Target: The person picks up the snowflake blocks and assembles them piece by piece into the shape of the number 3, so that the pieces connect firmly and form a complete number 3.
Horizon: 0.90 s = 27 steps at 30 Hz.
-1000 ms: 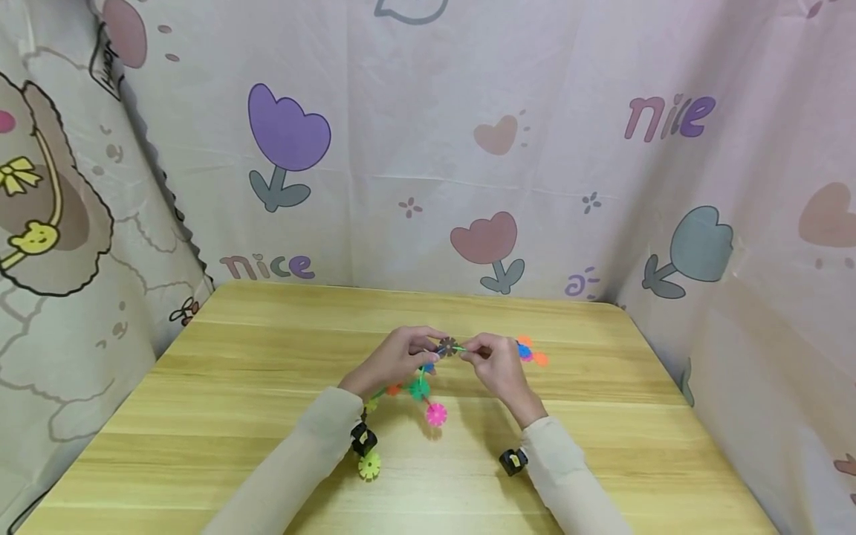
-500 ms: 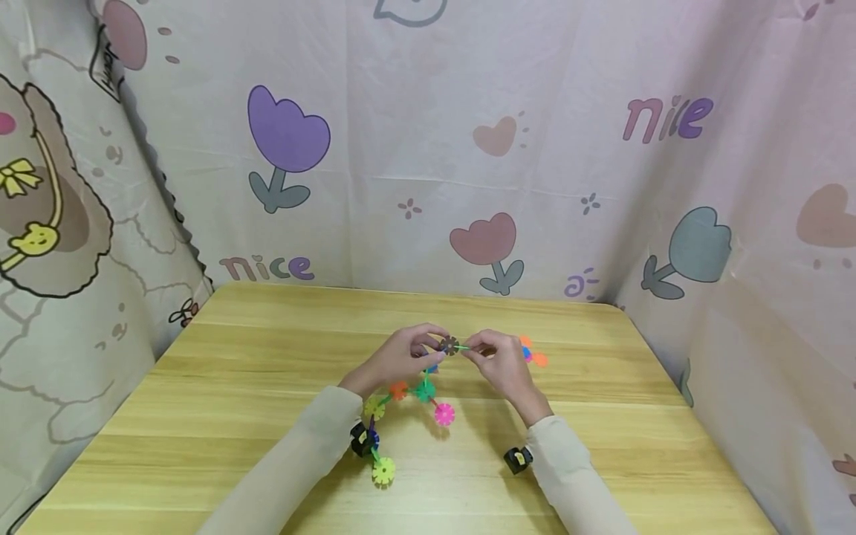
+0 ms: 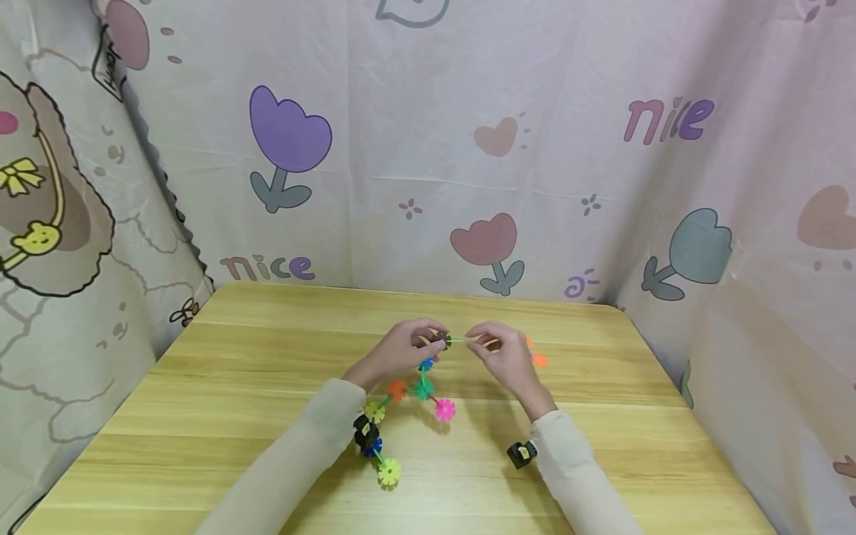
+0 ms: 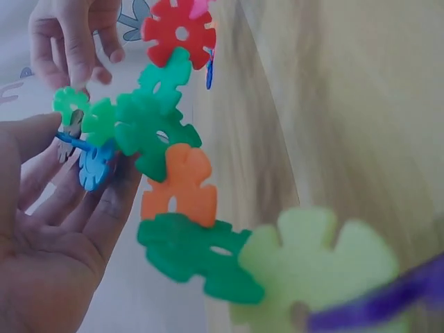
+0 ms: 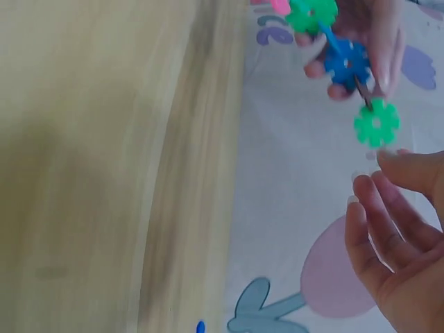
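Observation:
My left hand holds a chain of notched plastic snowflake discs near its upper end, where a dark brown disc and a blue disc meet. A bright green disc is slotted onto the brown one. My right hand pinches the outer edge of that green disc between thumb and fingertips. From the left hand the chain runs down through a darker green disc, with a pink disc branching off. It continues through an orange disc and a yellow-green disc to a yellow disc.
A few loose orange discs lie on the wooden table, partly hidden behind the right hand. Black wrist cameras hang at both sleeves. A printed curtain stands behind the table.
Both hands have risen slightly, and the right has shifted a little to the right. The brown disc has turned more edge-on. The chain's lower end has swung right, clear of the left sleeve.

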### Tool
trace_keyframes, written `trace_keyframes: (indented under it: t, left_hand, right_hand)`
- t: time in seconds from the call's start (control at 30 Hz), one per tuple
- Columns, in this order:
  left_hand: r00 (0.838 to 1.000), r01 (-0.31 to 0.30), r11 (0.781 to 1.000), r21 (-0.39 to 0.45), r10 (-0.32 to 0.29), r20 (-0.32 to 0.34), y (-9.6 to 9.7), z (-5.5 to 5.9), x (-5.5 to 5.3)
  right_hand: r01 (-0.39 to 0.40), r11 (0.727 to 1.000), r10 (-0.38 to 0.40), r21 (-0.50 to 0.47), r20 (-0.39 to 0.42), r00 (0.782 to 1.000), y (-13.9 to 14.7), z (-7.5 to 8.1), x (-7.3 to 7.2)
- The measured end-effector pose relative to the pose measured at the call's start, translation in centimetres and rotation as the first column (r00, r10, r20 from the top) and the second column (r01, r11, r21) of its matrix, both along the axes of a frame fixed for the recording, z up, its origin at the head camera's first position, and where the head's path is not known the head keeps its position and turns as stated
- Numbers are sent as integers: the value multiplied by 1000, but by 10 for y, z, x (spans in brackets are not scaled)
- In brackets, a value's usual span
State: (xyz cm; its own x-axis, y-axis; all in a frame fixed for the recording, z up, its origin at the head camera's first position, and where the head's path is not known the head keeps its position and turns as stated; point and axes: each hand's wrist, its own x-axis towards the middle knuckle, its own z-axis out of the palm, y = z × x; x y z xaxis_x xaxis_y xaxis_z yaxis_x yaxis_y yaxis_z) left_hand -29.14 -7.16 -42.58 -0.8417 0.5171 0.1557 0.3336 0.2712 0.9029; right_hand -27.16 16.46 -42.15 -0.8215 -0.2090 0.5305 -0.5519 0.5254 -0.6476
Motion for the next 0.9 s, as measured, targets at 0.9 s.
trace_keyframes:
  t: [0.9]
  left_hand:
    - [972,-231,971,55,233,-28,-17,2,-5]
  right_hand:
    - [154,891,-296,428,288,911,85,-30,-51]
